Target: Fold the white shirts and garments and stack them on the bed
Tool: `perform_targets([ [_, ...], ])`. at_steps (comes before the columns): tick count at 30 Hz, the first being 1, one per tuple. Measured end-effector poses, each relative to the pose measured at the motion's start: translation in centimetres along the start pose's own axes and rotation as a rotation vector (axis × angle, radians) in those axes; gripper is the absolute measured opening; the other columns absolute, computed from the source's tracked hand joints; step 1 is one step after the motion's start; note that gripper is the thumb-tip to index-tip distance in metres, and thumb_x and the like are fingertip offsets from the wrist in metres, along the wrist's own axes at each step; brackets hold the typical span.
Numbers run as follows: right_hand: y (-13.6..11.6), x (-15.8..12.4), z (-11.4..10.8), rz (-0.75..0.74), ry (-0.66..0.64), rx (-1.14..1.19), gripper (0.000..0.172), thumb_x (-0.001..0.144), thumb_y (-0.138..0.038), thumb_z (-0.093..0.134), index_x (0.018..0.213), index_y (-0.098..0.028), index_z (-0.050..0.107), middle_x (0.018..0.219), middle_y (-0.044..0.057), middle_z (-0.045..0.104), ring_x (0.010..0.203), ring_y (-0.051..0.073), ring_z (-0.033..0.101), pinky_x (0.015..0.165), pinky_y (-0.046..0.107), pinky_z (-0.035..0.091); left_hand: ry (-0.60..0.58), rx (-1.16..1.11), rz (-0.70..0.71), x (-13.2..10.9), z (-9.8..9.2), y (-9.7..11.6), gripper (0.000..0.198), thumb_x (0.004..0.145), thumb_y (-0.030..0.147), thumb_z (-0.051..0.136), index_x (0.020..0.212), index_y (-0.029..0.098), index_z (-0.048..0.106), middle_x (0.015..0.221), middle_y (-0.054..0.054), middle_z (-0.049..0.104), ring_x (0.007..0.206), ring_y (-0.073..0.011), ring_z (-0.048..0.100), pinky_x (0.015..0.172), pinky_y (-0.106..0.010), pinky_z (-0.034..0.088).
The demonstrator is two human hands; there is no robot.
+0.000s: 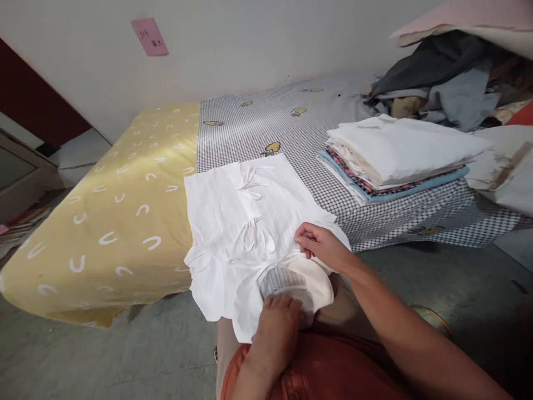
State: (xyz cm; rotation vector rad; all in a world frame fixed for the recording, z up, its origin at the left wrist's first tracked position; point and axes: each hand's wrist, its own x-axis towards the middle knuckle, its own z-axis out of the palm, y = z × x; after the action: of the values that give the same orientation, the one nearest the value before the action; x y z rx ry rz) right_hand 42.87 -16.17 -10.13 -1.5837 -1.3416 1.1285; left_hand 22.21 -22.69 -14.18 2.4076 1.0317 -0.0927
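Note:
A white blouse (pixel 216 222) with two tied bows down its front lies spread over the bed's edge and my lap. Its neck end faces me, and grey-striped cloth (pixel 281 278) shows inside the opening. My left hand (pixel 278 319) is closed at that opening, its curled fingers on the cloth and their tips partly hidden. Over the blouse's right side, my right hand (pixel 320 243) is closed, fingers bent in toward the thumb. Whether it pinches a bit of fabric I cannot make out.
A stack of folded clothes (pixel 395 155) sits to the right on the checked bedsheet (pixel 258 125). Behind it is a heap of dark and grey clothes (pixel 441 78). A yellow patterned cloth (pixel 125 211) covers the bed's left part. A pink paper (pixel 150 37) is on the wall.

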Motion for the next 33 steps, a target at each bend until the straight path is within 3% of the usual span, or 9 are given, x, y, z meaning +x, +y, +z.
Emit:
perform_targets([
  [3, -0.2, 0.2, -0.3, -0.028, 0.067, -0.235, 0.020, 0.084, -0.041, 0.058, 0.094, -0.024, 0.063, 0.085, 0.000, 0.062, 0.064, 0.014, 0.055, 0.062, 0.029, 0.041, -0.092, 0.002, 0.011, -0.6, 0.2, -0.1, 0.026, 0.097, 0.014, 0.046, 0.101, 0.017, 0.071, 0.096, -0.010, 0.077, 0.094, -0.0279, 0.071, 0.095, -0.047, 0.053],
  [7, 0.7, -0.4, -2.1, 0.081, -0.028, -0.788, 0.041, 0.075, -0.029, 0.071, 0.117, -0.029, 0.067, 0.115, 0.005, 0.065, 0.090, 0.022, 0.063, 0.068, 0.030, 0.037, 0.145, -0.132, -0.043, -1.1, 0.6, -1.1, 0.030, 0.095, 0.010, 0.045, 0.106, 0.020, 0.072, 0.103, -0.007, 0.077, 0.097, -0.0254, 0.071, 0.093, -0.042, 0.054],
  [9, 1.2, -0.7, -2.8, 0.197, -0.092, -0.896, 0.028, 0.079, -0.025, 0.066, 0.106, -0.027, 0.070, 0.104, 0.005, 0.070, 0.091, 0.023, 0.063, 0.065, 0.029, 0.034, 0.227, -0.196, -0.052, -1.2, 0.7, -1.6, 0.031, 0.095, 0.010, 0.046, 0.108, 0.020, 0.072, 0.104, -0.007, 0.078, 0.098, -0.0254, 0.070, 0.094, -0.042, 0.053],
  [13, 0.8, -0.7, -2.8, 0.147, -0.061, -0.626, 0.018, 0.090, -0.030, 0.053, 0.082, -0.024, 0.067, 0.069, 0.000, 0.066, 0.070, 0.018, 0.059, 0.061, 0.029, 0.032, 0.317, -0.340, -0.126, -0.4, -1.2, -1.8, 0.035, 0.099, 0.018, 0.041, 0.124, 0.022, 0.065, 0.107, -0.007, 0.077, 0.100, -0.0251, 0.070, 0.090, -0.040, 0.053],
  [18, -3.1, 0.0, -0.9, -0.065, -0.178, -0.362, 0.018, 0.088, -0.034, 0.057, 0.078, -0.023, 0.068, 0.062, -0.003, 0.062, 0.062, 0.015, 0.054, 0.059, 0.027, 0.033, 0.323, -0.412, -0.327, 2.0, -6.8, -0.6, 0.064, 0.093, 0.025, 0.054, 0.153, 0.026, 0.033, 0.110, -0.005, 0.072, 0.083, -0.0202, 0.069, 0.073, -0.032, 0.048],
  [21, -4.2, 0.3, 0.3, -0.127, -0.247, -0.142, 0.015, 0.086, -0.035, 0.061, 0.084, -0.023, 0.070, 0.067, -0.002, 0.062, 0.064, 0.014, 0.055, 0.061, 0.026, 0.037, 0.273, -0.466, -0.277, 3.4, -9.2, -0.7, 0.044, 0.089, 0.028, 0.057, 0.133, 0.028, 0.055, 0.087, 0.000, 0.071, 0.070, -0.0172, 0.065, 0.066, -0.029, 0.043],
  [25, -1.8, 0.6, 2.4, -0.078, -0.079, 0.146, 0.036, 0.090, -0.046, 0.056, 0.116, -0.024, 0.068, 0.079, -0.001, 0.060, 0.064, 0.014, 0.054, 0.059, 0.027, 0.042, 0.438, -0.773, -0.345, 4.0, -10.6, -2.1, 0.027, 0.093, 0.040, 0.044, 0.091, 0.022, 0.064, 0.061, 0.004, 0.059, 0.052, -0.0140, 0.055, 0.057, -0.027, 0.041],
  [29, 1.4, 0.4, 4.3, -0.024, -0.148, 0.116, 0.037, 0.086, -0.041, 0.060, 0.117, -0.023, 0.071, 0.097, 0.003, 0.060, 0.063, 0.012, 0.053, 0.059, 0.029, 0.048, 0.461, -0.901, -0.281, 3.9, -11.7, -3.0, 0.026, 0.088, 0.041, 0.048, 0.083, 0.021, 0.063, 0.060, 0.004, 0.057, 0.055, -0.0137, 0.054, 0.058, -0.026, 0.043],
  [33, 2.3, 0.6, 3.5, -0.049, 0.059, 0.133, 0.036, 0.087, -0.042, 0.054, 0.112, -0.022, 0.072, 0.087, 0.001, 0.059, 0.061, 0.012, 0.053, 0.060, 0.029, 0.046, 0.478, -0.786, -0.330, 3.5, -11.3, -3.2, 0.026, 0.090, 0.041, 0.045, 0.085, 0.023, 0.063, 0.064, 0.003, 0.060, 0.059, -0.0148, 0.056, 0.063, -0.028, 0.042],
])
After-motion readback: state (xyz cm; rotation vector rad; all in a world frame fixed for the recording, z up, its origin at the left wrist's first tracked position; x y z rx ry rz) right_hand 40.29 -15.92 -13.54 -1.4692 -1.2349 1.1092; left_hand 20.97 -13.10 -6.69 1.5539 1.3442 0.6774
